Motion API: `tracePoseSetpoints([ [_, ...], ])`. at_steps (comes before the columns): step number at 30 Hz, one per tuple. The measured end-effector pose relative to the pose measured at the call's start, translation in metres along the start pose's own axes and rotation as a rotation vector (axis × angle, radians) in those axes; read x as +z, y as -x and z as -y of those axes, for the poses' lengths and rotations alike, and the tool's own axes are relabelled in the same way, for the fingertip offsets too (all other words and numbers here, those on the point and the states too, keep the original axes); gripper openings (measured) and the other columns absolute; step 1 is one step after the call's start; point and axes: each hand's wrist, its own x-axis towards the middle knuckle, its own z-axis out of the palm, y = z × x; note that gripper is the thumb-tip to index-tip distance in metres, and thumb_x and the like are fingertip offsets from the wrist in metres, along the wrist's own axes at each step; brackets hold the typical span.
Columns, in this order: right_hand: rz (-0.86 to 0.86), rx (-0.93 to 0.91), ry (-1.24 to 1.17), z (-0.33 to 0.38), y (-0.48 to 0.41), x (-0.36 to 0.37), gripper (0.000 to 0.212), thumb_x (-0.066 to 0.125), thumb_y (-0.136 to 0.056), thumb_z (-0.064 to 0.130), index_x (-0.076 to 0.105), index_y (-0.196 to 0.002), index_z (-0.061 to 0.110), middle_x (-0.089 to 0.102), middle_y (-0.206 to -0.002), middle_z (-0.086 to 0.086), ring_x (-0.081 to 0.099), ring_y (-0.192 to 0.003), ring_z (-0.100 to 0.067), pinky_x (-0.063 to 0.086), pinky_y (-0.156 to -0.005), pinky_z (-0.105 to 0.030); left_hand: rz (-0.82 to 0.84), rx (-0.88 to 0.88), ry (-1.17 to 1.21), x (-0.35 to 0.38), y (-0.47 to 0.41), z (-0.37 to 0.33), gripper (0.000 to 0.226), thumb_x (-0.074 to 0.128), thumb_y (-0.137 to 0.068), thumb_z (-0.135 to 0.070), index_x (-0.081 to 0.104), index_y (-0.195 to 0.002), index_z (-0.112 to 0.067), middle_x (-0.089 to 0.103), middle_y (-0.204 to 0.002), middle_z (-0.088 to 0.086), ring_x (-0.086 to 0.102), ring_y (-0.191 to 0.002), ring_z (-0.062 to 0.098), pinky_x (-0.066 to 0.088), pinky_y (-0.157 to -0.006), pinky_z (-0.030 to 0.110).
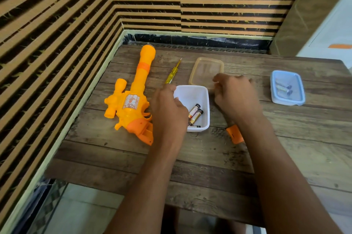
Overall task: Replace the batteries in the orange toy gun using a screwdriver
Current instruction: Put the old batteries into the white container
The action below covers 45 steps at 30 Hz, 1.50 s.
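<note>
step: swapping cells, I judge | my left hand (168,109) curls over the white tub (207,106) rim, grip I cannot tell | my right hand (236,96) hangs loosely curled, empty | orange toy gun (133,100) lies by the desk (209,157) left edge | advice: take batteries (283,89) from the blue box (302,93), mind polarity

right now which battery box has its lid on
The blue box on the right, lid on over its batteries; the white tub is open.

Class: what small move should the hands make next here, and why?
Probably the left hand lifts a battery from the open tub: the gun lies with its grip compartment open, cover off, and that hand is at the tub's rim.
</note>
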Motion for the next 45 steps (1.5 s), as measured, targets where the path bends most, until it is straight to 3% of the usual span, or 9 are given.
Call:
tracePoseSetpoints([
  [4,-0.088,0.119,0.074,0.004,0.005,-0.002,0.018,0.054,-0.096,0.023,0.068,-0.094,0.012,0.066,-0.081,-0.010,0.066,-0.089,-0.040,0.038,-0.101,-0.051,0.002,-0.006,-0.020,0.001,0.001,-0.002,0.033,0.062,-0.099,-0.002,0.067,-0.131,-0.009,0.068,-0.127,0.009,0.063,-0.118,0.025,0.055,-0.094,0.038],
  [7,-0.048,0.089,-0.088,0.006,0.005,0.008,0.031,0.056,-0.096,0.031,0.072,-0.115,0.013,0.066,-0.120,-0.014,0.058,-0.118,-0.040,0.043,-0.105,-0.059,0.001,0.003,-0.034,0.002,0.002,-0.003,0.034,0.062,-0.099,-0.002,0.066,-0.132,-0.010,0.068,-0.127,0.009,0.063,-0.118,0.024,0.052,-0.092,0.032],
  [11,0.060,0.101,-0.170,0.002,0.000,0.015,0.033,0.058,-0.090,0.031,0.078,-0.091,0.006,0.056,-0.146,-0.021,0.050,-0.136,-0.041,0.049,-0.104,-0.060,-0.015,0.004,-0.031,0.002,0.002,-0.003,0.033,0.062,-0.099,-0.002,0.067,-0.130,-0.009,0.069,-0.126,0.009,0.063,-0.118,0.025,0.054,-0.094,0.037],
  [17,-0.049,0.238,-0.084,-0.012,0.001,0.004,0.032,0.068,-0.092,0.025,0.066,-0.087,-0.007,0.064,-0.109,-0.023,0.060,-0.105,-0.046,0.054,-0.092,-0.053,-0.024,-0.002,-0.053,0.002,0.001,-0.004,0.030,0.061,-0.100,-0.003,0.068,-0.128,-0.009,0.070,-0.125,0.010,0.064,-0.117,0.026,0.054,-0.093,0.037],
  [25,0.039,0.246,-0.124,0.000,0.006,0.008,0.080,0.071,-0.077,0.069,0.052,-0.133,0.016,0.057,-0.135,-0.016,0.052,-0.128,-0.042,0.051,-0.098,-0.059,-0.063,-0.022,-0.052,0.002,0.003,-0.006,0.029,0.056,-0.102,-0.004,0.069,-0.128,-0.006,0.071,-0.125,0.011,0.064,-0.118,0.025,0.043,-0.087,0.024],
  [31,0.079,0.274,-0.162,-0.001,0.005,-0.002,0.090,0.082,-0.069,0.062,0.050,-0.136,0.012,0.060,-0.130,-0.019,0.051,-0.129,-0.042,0.051,-0.099,-0.052,-0.061,-0.021,-0.047,0.002,0.003,-0.004,0.029,0.055,-0.102,-0.001,0.069,-0.127,-0.008,0.071,-0.123,0.011,0.064,-0.117,0.025,0.046,-0.086,0.026],
  [36,0.012,0.350,-0.246,0.000,0.006,-0.004,0.085,0.089,-0.061,0.055,0.053,-0.122,0.008,0.066,-0.118,-0.017,0.061,-0.113,-0.040,0.054,-0.084,-0.044,-0.046,-0.045,-0.004,0.004,0.003,-0.006,0.031,0.053,-0.102,0.000,0.066,-0.130,-0.008,0.070,-0.125,0.010,0.062,-0.119,0.025,0.050,-0.090,0.032],
  [40,-0.088,0.463,-0.465,-0.001,0.012,-0.020,0.085,0.089,-0.069,0.049,0.053,-0.134,0.007,0.058,-0.109,-0.005,0.055,-0.100,-0.026,0.045,-0.076,-0.033,-0.017,-0.052,0.059,0.007,0.002,-0.005,0.039,0.051,-0.102,0.004,0.057,-0.138,-0.011,0.066,-0.130,0.009,0.060,-0.121,0.023,0.046,-0.088,0.029],
  [45,-0.061,0.395,-0.629,0.014,0.028,-0.031,0.089,0.085,-0.067,0.050,0.054,-0.144,0.019,0.065,-0.132,-0.006,0.061,-0.114,-0.021,0.049,-0.075,-0.025,0.057,-0.128,0.203,0.015,0.003,-0.009,0.036,0.048,-0.104,0.003,0.060,-0.134,-0.012,0.064,-0.127,-0.001,0.058,-0.116,0.012,0.046,-0.092,0.024],
])
